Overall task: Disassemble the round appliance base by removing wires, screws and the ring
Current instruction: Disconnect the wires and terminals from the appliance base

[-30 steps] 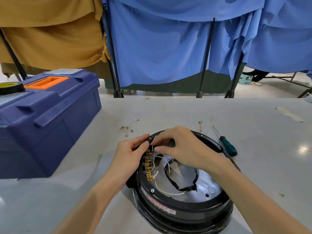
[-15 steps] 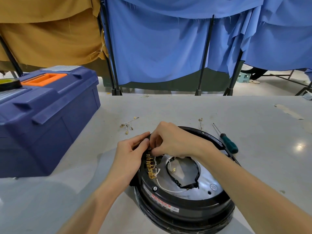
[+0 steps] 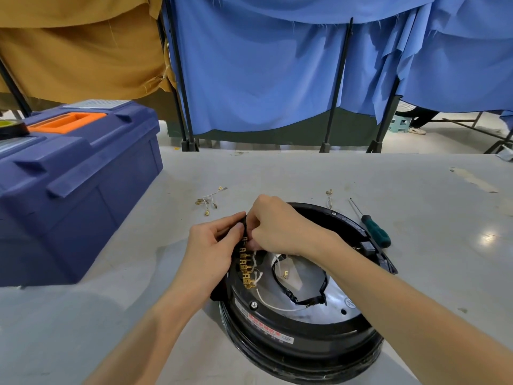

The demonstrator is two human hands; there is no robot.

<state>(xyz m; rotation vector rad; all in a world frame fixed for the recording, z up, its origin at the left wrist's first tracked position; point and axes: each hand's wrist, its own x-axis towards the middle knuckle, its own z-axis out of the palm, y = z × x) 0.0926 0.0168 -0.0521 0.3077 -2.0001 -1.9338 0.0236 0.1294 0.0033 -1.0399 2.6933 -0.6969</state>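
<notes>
A dark blue toolbox [image 3: 83, 184] with an orange handle [image 3: 66, 122] stands on the left of the grey bench [image 3: 430, 287], well apart from the work. Right of it, a small bunch of loose wires [image 3: 208, 200] with brass ends lies on the bench just beyond the hands.

The left hand [image 3: 213, 247] comes in from below. Its fingers [image 3: 231, 219] are curled and, with the thumb, pinch the top end of a black terminal strip [image 3: 245, 266] that carries a row of brass connectors. The strip sits at the left edge of the round appliance base [image 3: 305, 337].

The right hand [image 3: 280, 229] reaches across from the right. Its fingers are bent and bunched together against the upper part of that same strip, pinching there. Whether a wire end lies between the fingertips cannot be told.

The base lies flat on the bench, near the front edge and a little right of centre, with its open side up. Inside, 1 white wire [image 3: 268, 301] curves from the strip over the metal plate, beside a loose black ring [image 3: 305, 300] in the middle. A screw [image 3: 253, 304] sits in the base's black rim above a red label [image 3: 263, 323].

Beyond the base lies 1 more wire scrap [image 3: 329, 196]. A screwdriver [image 3: 375, 233] with a green handle lies just beside the base's far right rim.
</notes>
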